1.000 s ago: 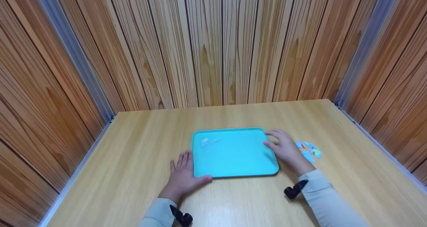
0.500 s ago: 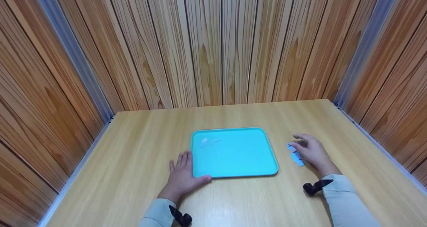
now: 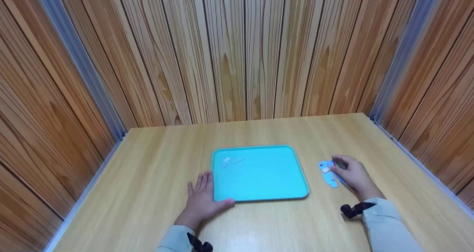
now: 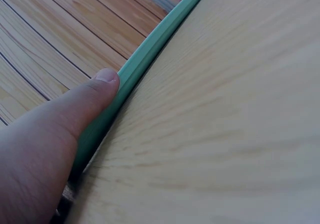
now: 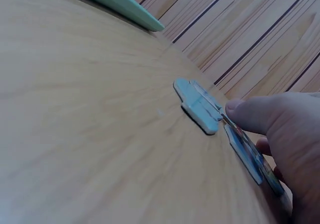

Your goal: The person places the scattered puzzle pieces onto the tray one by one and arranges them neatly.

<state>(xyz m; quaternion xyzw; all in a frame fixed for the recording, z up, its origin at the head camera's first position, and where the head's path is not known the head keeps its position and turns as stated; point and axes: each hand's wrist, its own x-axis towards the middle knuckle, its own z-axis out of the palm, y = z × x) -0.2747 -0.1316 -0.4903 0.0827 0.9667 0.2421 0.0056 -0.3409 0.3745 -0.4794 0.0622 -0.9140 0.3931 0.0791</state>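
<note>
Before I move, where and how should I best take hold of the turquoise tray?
Probably by the rim at the middle of the right short side, coming in from the right. The tray lies flat with that rim raised, which should give something to pinch. That side is untouched, whereas the left grip rests at the near-left corner.

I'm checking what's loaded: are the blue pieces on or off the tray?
Off. The head view shows the blue pieces at the right hand, with table visible between them and the tray.
</note>
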